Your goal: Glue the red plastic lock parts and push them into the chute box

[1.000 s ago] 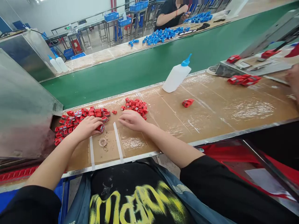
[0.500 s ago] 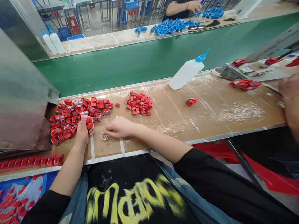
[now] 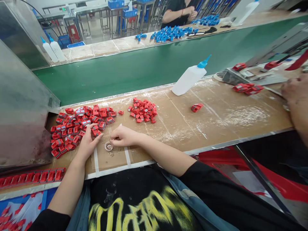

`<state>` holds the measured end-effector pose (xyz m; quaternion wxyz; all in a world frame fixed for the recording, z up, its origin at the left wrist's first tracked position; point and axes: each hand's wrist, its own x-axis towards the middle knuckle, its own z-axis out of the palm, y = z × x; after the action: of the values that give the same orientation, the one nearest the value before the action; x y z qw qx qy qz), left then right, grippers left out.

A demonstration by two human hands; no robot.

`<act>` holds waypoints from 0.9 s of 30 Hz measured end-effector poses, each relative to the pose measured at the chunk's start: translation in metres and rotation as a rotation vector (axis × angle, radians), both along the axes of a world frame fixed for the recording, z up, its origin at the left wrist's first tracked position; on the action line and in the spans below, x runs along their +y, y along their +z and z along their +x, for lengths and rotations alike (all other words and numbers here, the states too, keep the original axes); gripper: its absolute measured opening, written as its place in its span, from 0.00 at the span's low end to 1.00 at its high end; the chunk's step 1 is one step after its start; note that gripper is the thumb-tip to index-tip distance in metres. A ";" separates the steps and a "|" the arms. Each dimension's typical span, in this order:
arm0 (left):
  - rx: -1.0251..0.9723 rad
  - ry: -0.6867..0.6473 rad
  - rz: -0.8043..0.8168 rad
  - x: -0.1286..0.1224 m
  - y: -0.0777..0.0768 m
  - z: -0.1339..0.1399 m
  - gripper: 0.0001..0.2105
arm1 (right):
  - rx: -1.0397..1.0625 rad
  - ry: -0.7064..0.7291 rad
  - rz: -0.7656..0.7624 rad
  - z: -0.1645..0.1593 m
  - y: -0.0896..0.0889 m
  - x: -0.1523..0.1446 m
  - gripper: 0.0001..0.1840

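My left hand [image 3: 87, 145] reaches to the near right edge of a pile of red plastic parts with grey trim [image 3: 69, 131]. Its thumb and forefinger are spread, and a red part [image 3: 96, 131] lies just beyond them. My right hand [image 3: 124, 136] rests low over the bench with its fingers pinched together. A thin pale tip shows above its knuckles, but what the fingers hold is hidden. Right beside those fingertips stands a small clear round dish [image 3: 108, 146]. Farther back is a heap of smaller red pieces [image 3: 143, 110].
A white squeeze bottle [image 3: 189, 80] with a blue nozzle leans on the bench, near a lone red part [image 3: 196, 107]. Red parts stand in a row [image 3: 36, 177] at the left edge. Another person's hand [image 3: 295, 91] is at far right. A green belt [image 3: 120, 70] runs behind.
My left hand held a red part half a second ago; now its fingers are apart and a red part lies at the pile's edge. My right hand stays by the dish. The view shifted slightly.
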<state>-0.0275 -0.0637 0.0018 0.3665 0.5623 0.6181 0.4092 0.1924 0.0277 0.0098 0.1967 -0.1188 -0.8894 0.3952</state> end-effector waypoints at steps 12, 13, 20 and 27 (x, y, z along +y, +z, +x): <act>0.141 -0.044 -0.022 0.006 -0.010 0.001 0.27 | 0.361 -0.368 -0.240 -0.013 -0.013 0.009 0.27; 0.145 -0.047 -0.025 0.006 -0.010 0.000 0.27 | 0.359 -0.359 -0.231 -0.014 -0.014 0.009 0.27; 0.135 -0.037 -0.052 0.007 -0.012 -0.001 0.28 | 0.352 -0.307 -0.214 -0.019 -0.021 0.009 0.25; 0.092 -0.021 -0.053 0.007 -0.011 0.000 0.27 | 0.351 -0.319 -0.195 -0.019 -0.022 0.009 0.26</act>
<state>-0.0272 -0.0569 -0.0089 0.3566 0.5770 0.6391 0.3625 0.1733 0.0369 -0.0119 0.3955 -0.2056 -0.7694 0.4575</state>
